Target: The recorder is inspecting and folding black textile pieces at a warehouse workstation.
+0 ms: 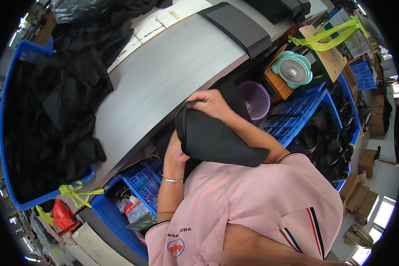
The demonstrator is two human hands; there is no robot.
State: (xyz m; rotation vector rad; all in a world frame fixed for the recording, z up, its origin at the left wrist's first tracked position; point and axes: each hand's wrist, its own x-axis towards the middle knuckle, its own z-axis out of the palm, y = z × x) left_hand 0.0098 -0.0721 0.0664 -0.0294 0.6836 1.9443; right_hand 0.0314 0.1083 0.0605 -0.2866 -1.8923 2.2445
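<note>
**Both hands on a dark fabric piece above the table edge**

At the bottom of the frame is the person's pink shirt (pixel 261 199), with both forearms rising from it toward the centre. The left hand (pixel 175 153), a thin bracelet (pixel 172 180) on its wrist, sits under and behind the black fabric piece (pixel 213 137), its fingers hidden by the cloth. The right hand (pixel 210 102) pinches the piece's upper edge. The piece is at centre frame, held up just over the near edge of the grey table (pixel 164 75).

Lower left, blue crates (pixel 115 213) hold bags and oddments. At the far left, a blue bin (pixel 13 133) is heaped with black cloth. Right of centre stand a purple basket (pixel 256 98) and, farther up, a small teal fan (pixel 292 68).
</note>
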